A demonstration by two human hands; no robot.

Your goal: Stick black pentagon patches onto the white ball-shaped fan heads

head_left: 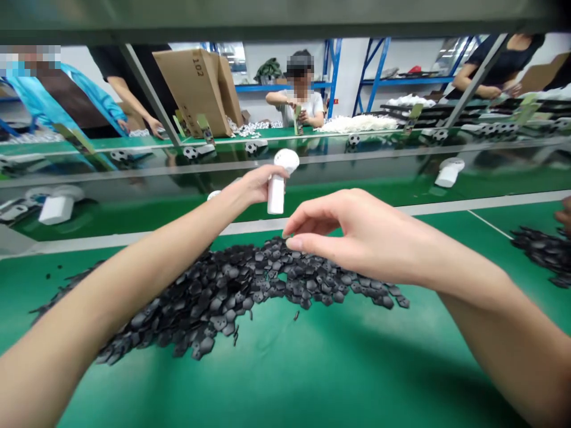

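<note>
A white plastic part (276, 193) with a round head is gripped in my left hand (259, 183), raised over the green conveyor near its front rail. My right hand (343, 229) hovers just above the right part of a heap of small black pentagonal pieces (232, 279). Its thumb and fingers curve toward each other, with the tips close together; whether a small piece is between them is too hard to make out. My left forearm passes over the left side of the heap.
White parts lie on the conveyor (379, 181) at left (57, 208) and right (449, 172). Beyond are football-patterned parts (252, 147), a cardboard box (196, 89) and several people. Another black pile (542, 249) and a person's hand (564, 215) are at right. A metal beam crosses the top.
</note>
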